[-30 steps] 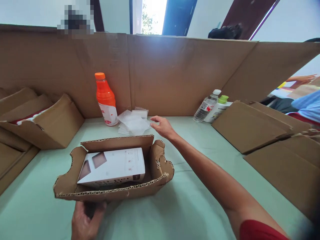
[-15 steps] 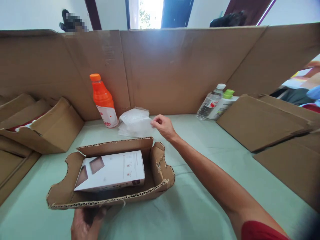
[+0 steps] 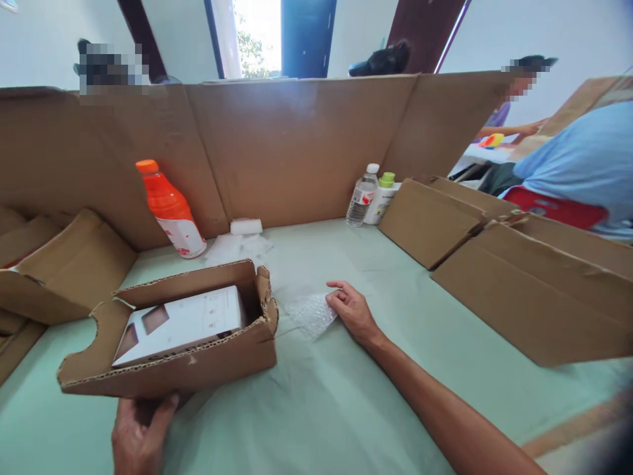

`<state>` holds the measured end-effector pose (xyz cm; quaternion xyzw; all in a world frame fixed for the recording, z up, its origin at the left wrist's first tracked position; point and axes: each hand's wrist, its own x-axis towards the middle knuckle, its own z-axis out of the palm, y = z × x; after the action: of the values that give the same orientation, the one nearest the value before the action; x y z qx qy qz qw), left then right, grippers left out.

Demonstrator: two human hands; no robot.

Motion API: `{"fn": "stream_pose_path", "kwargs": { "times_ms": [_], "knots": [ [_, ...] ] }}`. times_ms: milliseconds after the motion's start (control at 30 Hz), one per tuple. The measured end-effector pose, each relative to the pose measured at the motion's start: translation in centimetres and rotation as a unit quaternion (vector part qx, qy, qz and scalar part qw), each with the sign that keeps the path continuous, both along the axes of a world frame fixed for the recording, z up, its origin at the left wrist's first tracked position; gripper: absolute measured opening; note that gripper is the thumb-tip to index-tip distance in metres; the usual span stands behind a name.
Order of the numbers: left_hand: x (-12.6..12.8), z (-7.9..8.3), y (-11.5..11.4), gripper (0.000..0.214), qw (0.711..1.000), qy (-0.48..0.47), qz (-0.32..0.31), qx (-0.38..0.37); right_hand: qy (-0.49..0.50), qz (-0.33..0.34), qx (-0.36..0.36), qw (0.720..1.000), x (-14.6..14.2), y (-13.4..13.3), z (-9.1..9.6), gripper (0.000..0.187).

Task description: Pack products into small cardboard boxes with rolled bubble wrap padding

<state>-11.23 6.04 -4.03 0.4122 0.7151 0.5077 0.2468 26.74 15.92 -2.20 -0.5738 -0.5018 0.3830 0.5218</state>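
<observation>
My left hand (image 3: 141, 435) grips an open cardboard box (image 3: 168, 376) from beneath its near side; the fingers under it are partly hidden. Inside the box lies a white printed carton (image 3: 192, 323), tilted slightly. To the right, my right hand (image 3: 353, 313) pinches the edge of a clear bubble wrap sheet (image 3: 311, 313) between thumb and index finger. This sheet hangs just right of the cardboard box, low over the green cloth. Farther back, other thin translucent sheets (image 3: 235, 247) lie flat beside a small white block-like item (image 3: 246, 227).
An orange bottle (image 3: 171, 214) leans by the cardboard wall (image 3: 297, 145). At the back right stand a clear water bottle (image 3: 362, 198) and a white bottle with a green cap (image 3: 382, 201). Cardboard boxes flank both sides (image 3: 74, 264). Other people (image 3: 583, 165) sit beyond.
My right hand has moved toward me and right, drawing a bubble wrap sheet off the pile. The view has turned right. My left hand still holds the cardboard box.
</observation>
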Motion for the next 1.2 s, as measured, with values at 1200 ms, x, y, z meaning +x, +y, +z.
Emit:
{"fn": "stream_pose_path", "kwargs": {
  "times_ms": [1200],
  "knots": [
    [-0.6,0.1,0.8,0.05,0.998,0.012,0.023,0.054,-0.081,0.156,0.049,0.983,-3.0,0.8,0.4,0.056]
  ]
}}
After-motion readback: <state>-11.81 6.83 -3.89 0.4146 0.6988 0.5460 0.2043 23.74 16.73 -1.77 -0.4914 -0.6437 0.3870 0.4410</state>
